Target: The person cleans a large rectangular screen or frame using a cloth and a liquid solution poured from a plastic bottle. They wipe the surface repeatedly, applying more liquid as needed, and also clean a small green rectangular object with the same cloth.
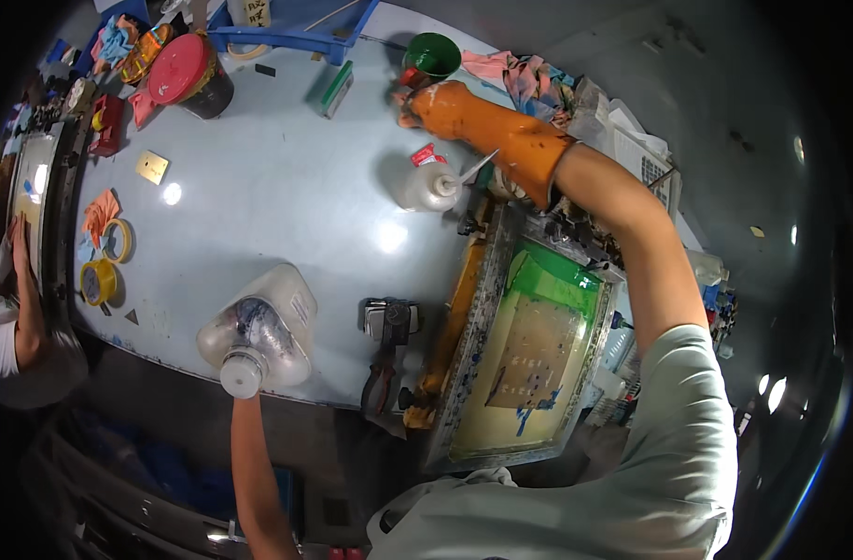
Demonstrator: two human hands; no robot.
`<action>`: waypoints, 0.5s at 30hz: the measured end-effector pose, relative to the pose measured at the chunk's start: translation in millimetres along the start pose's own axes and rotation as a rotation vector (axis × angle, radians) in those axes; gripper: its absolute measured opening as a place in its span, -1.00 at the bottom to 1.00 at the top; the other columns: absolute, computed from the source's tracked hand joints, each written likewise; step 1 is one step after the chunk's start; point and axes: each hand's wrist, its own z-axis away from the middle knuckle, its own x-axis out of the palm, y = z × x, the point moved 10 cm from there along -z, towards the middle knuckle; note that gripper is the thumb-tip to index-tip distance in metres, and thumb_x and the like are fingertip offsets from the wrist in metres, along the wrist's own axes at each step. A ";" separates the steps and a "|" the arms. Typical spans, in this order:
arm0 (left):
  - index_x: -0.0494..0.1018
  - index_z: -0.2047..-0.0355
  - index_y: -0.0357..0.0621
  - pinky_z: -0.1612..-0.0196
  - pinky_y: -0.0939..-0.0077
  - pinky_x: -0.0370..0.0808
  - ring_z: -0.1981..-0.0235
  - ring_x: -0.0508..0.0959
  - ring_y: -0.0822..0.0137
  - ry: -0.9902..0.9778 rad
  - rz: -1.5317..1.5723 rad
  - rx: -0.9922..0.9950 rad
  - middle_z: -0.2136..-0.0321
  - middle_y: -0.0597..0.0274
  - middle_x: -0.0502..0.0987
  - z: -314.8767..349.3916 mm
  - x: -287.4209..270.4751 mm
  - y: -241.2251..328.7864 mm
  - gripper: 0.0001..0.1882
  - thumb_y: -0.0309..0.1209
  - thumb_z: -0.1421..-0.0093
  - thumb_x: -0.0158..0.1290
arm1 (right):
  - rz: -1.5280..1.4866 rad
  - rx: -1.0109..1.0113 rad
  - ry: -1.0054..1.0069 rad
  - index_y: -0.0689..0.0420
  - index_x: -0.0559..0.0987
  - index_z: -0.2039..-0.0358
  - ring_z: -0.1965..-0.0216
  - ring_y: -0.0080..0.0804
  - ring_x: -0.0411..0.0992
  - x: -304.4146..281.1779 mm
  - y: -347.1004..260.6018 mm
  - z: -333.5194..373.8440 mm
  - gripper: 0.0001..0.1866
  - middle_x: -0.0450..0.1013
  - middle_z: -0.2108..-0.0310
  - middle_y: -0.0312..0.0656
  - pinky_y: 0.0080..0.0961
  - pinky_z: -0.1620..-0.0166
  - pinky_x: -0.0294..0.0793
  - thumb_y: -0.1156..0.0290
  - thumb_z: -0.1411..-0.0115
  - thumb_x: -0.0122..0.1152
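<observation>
My left forearm reaches up to a translucent white plastic jug [294, 303] with a white screw cap. The jug stands cap toward me at the table's front edge and hides my left hand, so its fingers cannot be seen. At the far side of the table, my right hand [428, 105], in a long stained orange rubber glove, is closed at the side of a green cup [434, 56] whose mouth shows. A red part [412, 77] lies between glove and cup. Below the gloved wrist is a white squeeze bottle [434, 187] with a slanted nozzle.
A framed printing screen [473, 373] with green ink lies at the right, pliers [382, 378] beside it. Farther left are yellow tape [98, 282], a red-lidded bucket [179, 70] and a blue tray [291, 37]. Another person's arm [27, 299] is at the far left.
</observation>
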 end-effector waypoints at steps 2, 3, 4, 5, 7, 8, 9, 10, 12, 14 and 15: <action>0.47 0.29 -0.20 0.59 0.51 0.30 0.66 0.44 0.41 0.014 0.018 -0.006 0.67 0.25 0.46 2.8 -7.6 -5.7 -0.75 -0.26 -0.25 -0.03 | -0.160 0.035 0.085 -0.03 0.49 0.15 0.31 -0.09 0.54 -22.3 15.6 36.9 -0.72 0.54 0.30 -0.17 -0.19 0.27 0.51 0.33 -0.07 0.15; 0.47 0.29 -0.20 0.59 0.52 0.30 0.66 0.44 0.41 0.014 0.025 -0.004 0.67 0.25 0.45 2.4 -8.1 -3.9 -0.76 -0.26 -0.25 -0.03 | -0.130 0.048 0.048 -0.01 0.50 0.17 0.30 -0.06 0.54 -12.4 36.0 52.1 -0.73 0.54 0.29 -0.15 -0.19 0.24 0.51 0.33 -0.06 0.14; 0.47 0.29 -0.20 0.59 0.52 0.30 0.66 0.44 0.41 0.026 0.033 -0.004 0.67 0.25 0.45 4.6 -11.1 -6.4 -0.76 -0.26 -0.25 -0.03 | -0.198 0.091 -0.006 0.01 0.53 0.16 0.28 -0.07 0.54 -2.7 69.4 66.7 -0.72 0.55 0.27 -0.12 -0.19 0.22 0.51 0.32 -0.07 0.13; 0.47 0.29 -0.20 0.59 0.52 0.30 0.66 0.44 0.41 0.025 0.030 -0.002 0.67 0.25 0.45 4.4 -12.4 -6.5 -0.76 -0.26 -0.25 -0.03 | -0.126 0.142 0.019 0.05 0.55 0.17 0.25 -0.07 0.54 -9.8 89.8 82.9 -0.71 0.55 0.25 -0.07 -0.20 0.18 0.51 0.29 -0.08 0.13; 0.47 0.29 -0.20 0.59 0.52 0.29 0.66 0.43 0.41 0.022 0.020 0.002 0.68 0.26 0.45 3.7 -12.6 -4.3 -0.76 -0.26 -0.25 -0.02 | 0.100 0.189 -0.135 0.09 0.58 0.17 0.19 -0.06 0.54 -1.2 128.4 106.9 -0.68 0.55 0.20 -0.01 -0.20 0.12 0.52 0.25 -0.09 0.12; 0.47 0.29 -0.20 0.60 0.52 0.29 0.67 0.43 0.42 0.008 0.016 0.008 0.68 0.26 0.45 1.5 -10.0 -0.8 -0.76 -0.26 -0.25 -0.02 | 0.257 0.195 -0.318 0.08 0.58 0.15 0.17 -0.05 0.53 16.2 159.8 120.2 -0.67 0.54 0.16 -0.01 -0.20 0.10 0.52 0.24 -0.10 0.12; 0.47 0.29 -0.20 0.60 0.52 0.29 0.67 0.43 0.42 -0.005 0.011 0.011 0.68 0.26 0.45 -3.3 -7.6 3.0 -0.76 -0.26 -0.25 -0.02 | 0.186 0.365 -0.245 0.08 0.58 0.14 0.15 -0.04 0.53 18.4 197.2 140.3 -0.66 0.53 0.12 0.00 -0.20 0.08 0.52 0.21 -0.12 0.10; 0.47 0.29 -0.20 0.60 0.52 0.29 0.67 0.43 0.42 0.001 0.006 0.005 0.68 0.26 0.44 -0.4 -12.0 0.5 -0.76 -0.26 -0.25 -0.02 | 0.110 0.499 -0.159 0.08 0.59 0.12 0.14 -0.03 0.52 9.9 206.3 144.1 -0.65 0.52 0.08 0.01 -0.21 0.06 0.52 0.19 -0.14 0.08; 0.47 0.29 -0.20 0.60 0.52 0.28 0.67 0.42 0.42 0.009 0.004 0.003 0.68 0.26 0.44 -2.1 -14.8 -0.1 -0.76 -0.26 -0.25 -0.02 | 0.069 0.389 0.002 0.06 0.60 0.11 0.05 -0.04 0.49 -11.8 199.6 151.3 -0.63 0.50 0.01 -0.02 -0.19 0.00 0.49 0.14 -0.16 0.11; 0.47 0.29 -0.20 0.60 0.52 0.28 0.67 0.42 0.42 0.047 0.013 -0.005 0.68 0.26 0.44 5.2 -27.7 -8.6 -0.76 -0.27 -0.26 -0.02 | -0.134 0.430 -0.221 0.04 0.59 0.07 0.01 -0.07 0.47 -37.5 157.8 135.8 -0.61 0.48 -0.01 -0.04 -0.22 -0.02 0.48 0.13 -0.16 0.12; 0.47 0.29 -0.20 0.61 0.52 0.28 0.68 0.42 0.42 0.021 -0.004 -0.004 0.68 0.26 0.44 -1.9 -19.7 -1.1 -0.76 -0.27 -0.26 -0.02 | -0.164 0.366 -0.116 0.02 0.60 0.11 0.06 -0.07 0.49 -32.6 139.0 142.6 -0.65 0.50 0.06 -0.03 -0.20 0.02 0.49 0.13 -0.16 0.11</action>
